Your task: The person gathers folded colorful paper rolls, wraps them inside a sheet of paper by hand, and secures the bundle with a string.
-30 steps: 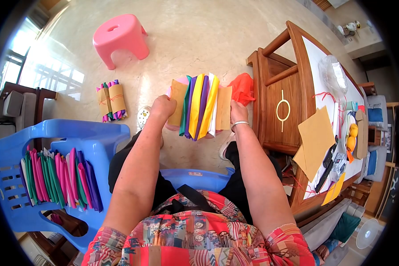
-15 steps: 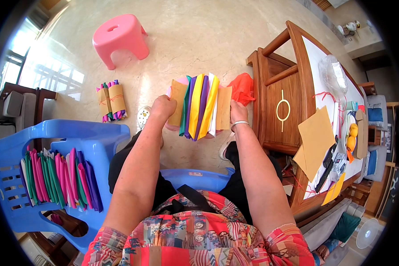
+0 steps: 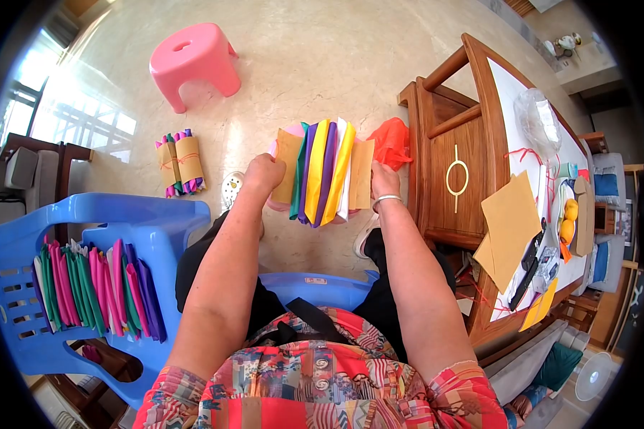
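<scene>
- I see the left hand (image 3: 265, 174) curled in a fist, gripping the left edge of the brown paper (image 3: 287, 168).
- The right hand (image 3: 384, 180) pinches the paper's right edge, though I can't make out all its fingers.
- Between the hands, the rolls (image 3: 324, 171), green, purple, yellow and white, lie side by side on the paper, in front of the wearer.
- Just beyond the right hand I have a red bag (image 3: 391, 143).
- On the floor to my left lies a tied bundle (image 3: 179, 163), near the blue chair (image 3: 107, 207).
</scene>
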The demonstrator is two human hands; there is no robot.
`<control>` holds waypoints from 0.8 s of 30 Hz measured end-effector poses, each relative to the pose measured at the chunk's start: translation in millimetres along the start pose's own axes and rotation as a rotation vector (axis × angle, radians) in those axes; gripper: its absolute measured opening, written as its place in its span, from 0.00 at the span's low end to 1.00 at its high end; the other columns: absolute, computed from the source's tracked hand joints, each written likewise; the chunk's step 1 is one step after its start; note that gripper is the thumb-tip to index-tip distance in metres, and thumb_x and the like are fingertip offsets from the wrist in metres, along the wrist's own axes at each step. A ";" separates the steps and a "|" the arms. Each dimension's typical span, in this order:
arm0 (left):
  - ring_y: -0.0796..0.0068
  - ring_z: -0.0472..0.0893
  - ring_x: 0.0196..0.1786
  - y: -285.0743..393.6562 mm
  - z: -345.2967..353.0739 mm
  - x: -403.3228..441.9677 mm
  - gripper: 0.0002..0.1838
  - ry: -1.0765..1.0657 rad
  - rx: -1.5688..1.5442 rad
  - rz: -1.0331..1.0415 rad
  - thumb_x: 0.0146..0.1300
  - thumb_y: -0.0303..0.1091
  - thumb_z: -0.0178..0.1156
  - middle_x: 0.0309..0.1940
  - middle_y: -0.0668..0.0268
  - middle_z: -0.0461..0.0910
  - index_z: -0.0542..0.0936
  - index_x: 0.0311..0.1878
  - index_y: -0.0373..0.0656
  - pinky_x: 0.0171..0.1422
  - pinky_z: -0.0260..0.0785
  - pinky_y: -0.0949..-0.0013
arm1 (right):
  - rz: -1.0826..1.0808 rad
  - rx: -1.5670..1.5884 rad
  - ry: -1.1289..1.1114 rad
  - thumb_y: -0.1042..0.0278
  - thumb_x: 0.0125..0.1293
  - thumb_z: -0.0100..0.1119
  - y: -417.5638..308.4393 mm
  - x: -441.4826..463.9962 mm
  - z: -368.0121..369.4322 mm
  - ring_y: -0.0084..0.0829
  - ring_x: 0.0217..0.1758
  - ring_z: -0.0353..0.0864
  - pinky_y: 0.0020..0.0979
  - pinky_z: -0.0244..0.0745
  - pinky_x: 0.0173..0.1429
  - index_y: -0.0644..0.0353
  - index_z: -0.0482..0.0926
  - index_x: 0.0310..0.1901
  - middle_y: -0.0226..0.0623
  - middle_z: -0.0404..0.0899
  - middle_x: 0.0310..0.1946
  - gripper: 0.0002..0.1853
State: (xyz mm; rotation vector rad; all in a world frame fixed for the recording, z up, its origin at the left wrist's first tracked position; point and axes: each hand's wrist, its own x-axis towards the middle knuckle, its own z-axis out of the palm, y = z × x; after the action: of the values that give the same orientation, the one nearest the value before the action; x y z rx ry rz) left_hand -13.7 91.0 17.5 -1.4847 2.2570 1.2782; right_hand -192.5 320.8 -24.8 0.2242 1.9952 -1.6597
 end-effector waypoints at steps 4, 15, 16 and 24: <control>0.47 0.83 0.56 1.5 -1.1 -1.7 0.23 0.005 -0.005 0.004 0.58 0.40 0.56 0.48 0.41 0.84 0.84 0.50 0.33 0.63 0.74 0.55 | -0.015 -0.050 -0.009 0.52 0.73 0.59 1.5 3.4 -1.7 0.26 0.37 0.82 0.30 0.76 0.45 0.70 0.85 0.41 0.37 0.85 0.35 0.22; 0.60 0.85 0.26 -13.4 8.5 13.1 0.20 0.063 0.022 0.075 0.60 0.43 0.59 0.30 0.52 0.85 0.83 0.43 0.33 0.29 0.77 0.61 | 0.015 -0.016 -0.005 0.54 0.73 0.59 -1.9 0.6 0.6 0.27 0.38 0.82 0.32 0.76 0.46 0.71 0.84 0.41 0.39 0.85 0.36 0.21; 0.60 0.85 0.26 -13.4 8.7 13.1 0.20 0.063 0.021 0.074 0.60 0.43 0.59 0.30 0.52 0.85 0.83 0.43 0.33 0.29 0.77 0.61 | 0.010 -0.027 -0.005 0.55 0.73 0.58 -0.5 2.1 0.2 0.27 0.38 0.82 0.32 0.76 0.46 0.71 0.84 0.41 0.39 0.85 0.35 0.21; 0.60 0.85 0.27 -12.3 8.1 11.9 0.20 0.063 0.011 0.069 0.60 0.42 0.59 0.30 0.51 0.85 0.83 0.44 0.33 0.29 0.78 0.61 | -0.043 -0.050 -0.023 0.59 0.72 0.58 10.6 13.0 -3.6 0.28 0.30 0.85 0.30 0.80 0.29 0.66 0.82 0.47 0.36 0.84 0.36 0.16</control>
State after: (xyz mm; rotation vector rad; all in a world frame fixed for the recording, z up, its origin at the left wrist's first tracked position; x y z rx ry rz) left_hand -12.1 86.9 -1.0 -1.4758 2.3709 1.2516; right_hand -199.8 324.1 -40.0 0.1448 2.0355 -1.6288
